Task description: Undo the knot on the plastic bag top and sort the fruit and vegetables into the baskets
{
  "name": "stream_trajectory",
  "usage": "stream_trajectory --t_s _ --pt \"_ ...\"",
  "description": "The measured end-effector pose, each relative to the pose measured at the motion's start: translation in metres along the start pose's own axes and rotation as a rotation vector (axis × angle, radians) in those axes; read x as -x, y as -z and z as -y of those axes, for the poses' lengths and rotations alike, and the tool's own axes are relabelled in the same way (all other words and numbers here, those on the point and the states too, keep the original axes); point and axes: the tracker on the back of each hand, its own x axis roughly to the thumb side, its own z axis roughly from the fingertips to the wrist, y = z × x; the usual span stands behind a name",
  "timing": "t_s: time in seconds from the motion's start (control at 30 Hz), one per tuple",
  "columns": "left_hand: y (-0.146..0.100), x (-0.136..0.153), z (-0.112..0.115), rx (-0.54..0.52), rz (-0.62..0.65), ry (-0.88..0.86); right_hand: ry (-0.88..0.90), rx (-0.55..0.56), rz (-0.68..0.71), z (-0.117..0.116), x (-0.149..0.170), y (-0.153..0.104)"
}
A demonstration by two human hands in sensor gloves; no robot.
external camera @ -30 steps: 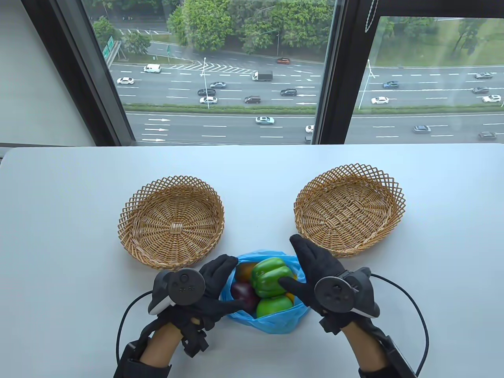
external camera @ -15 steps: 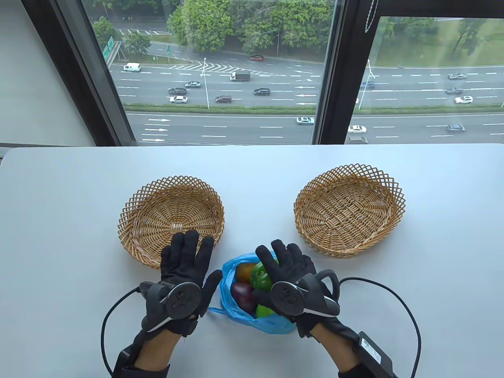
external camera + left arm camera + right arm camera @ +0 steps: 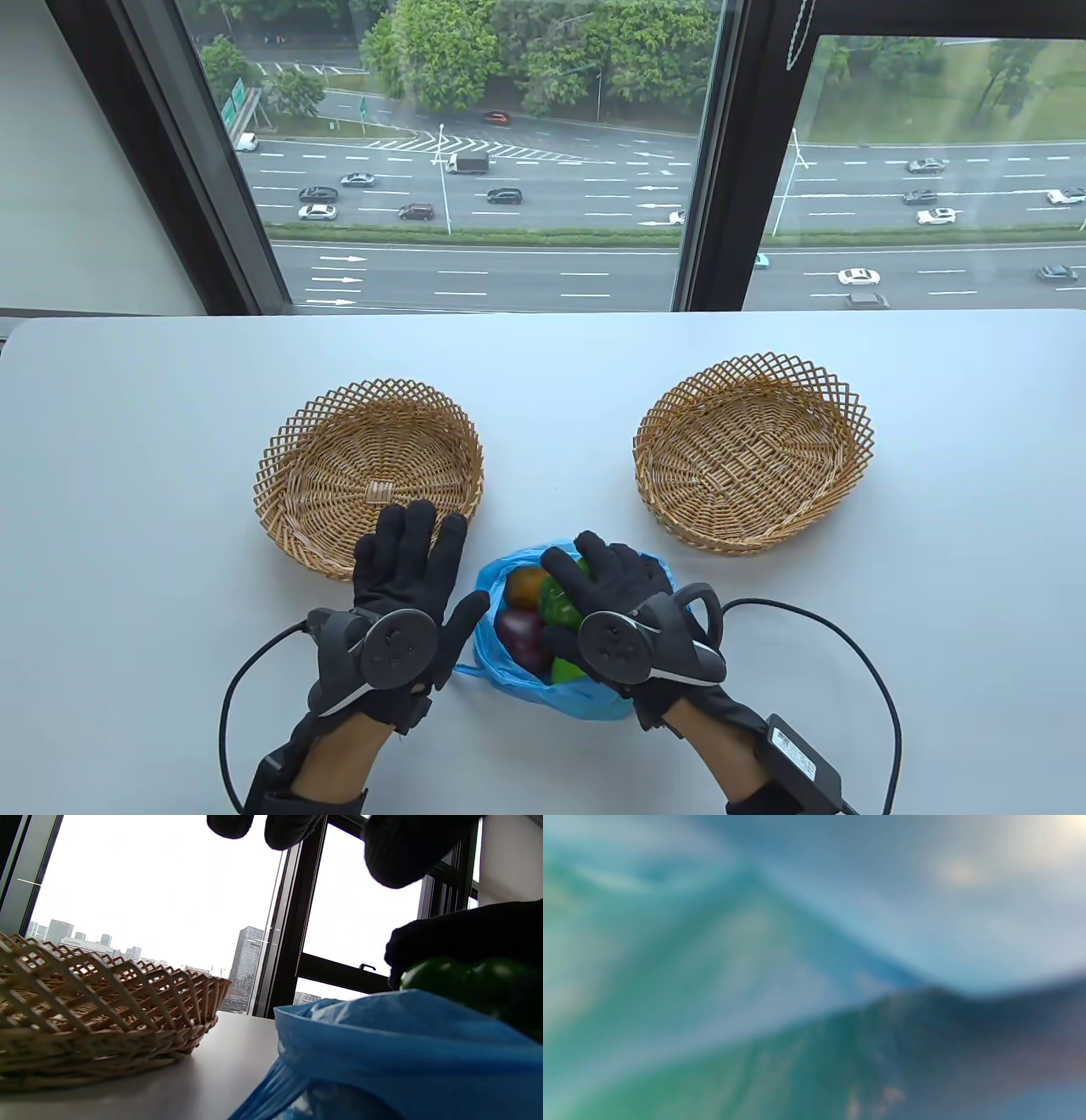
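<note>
An open blue plastic bag lies at the table's near middle. In it I see a green pepper, an orange fruit, a dark purple fruit and a green fruit. My right hand lies over the pepper with fingers and thumb curled round it. The left wrist view shows that glove on top of the pepper. My left hand hovers flat with straight fingers, left of the bag. Its thumb is near the bag's rim. The right wrist view is a blue-green blur.
Two shallow wicker baskets hold nothing: the left basket just beyond my left fingertips, the right basket farther back right. The left basket stands close to the bag. Glove cables trail at the near edge.
My left hand left the bag's rim and spread flat beside it. My right hand swung from the bag's right side onto the pepper and curled its fingers round it.
</note>
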Motion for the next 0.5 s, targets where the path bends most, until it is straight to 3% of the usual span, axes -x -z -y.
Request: stream_trajectory --t_s 0.27,0.5 --pt "-0.002 -0.004 -0.002 -0.092 0.063 -0.174 0.031 0.192 0.042 0.022 -0.003 -0.015" --pt "-0.004 -0.013 0.005 -0.077 0.160 -0.366 -0.036 0.357 0.167 0.033 -0.019 -0.029"
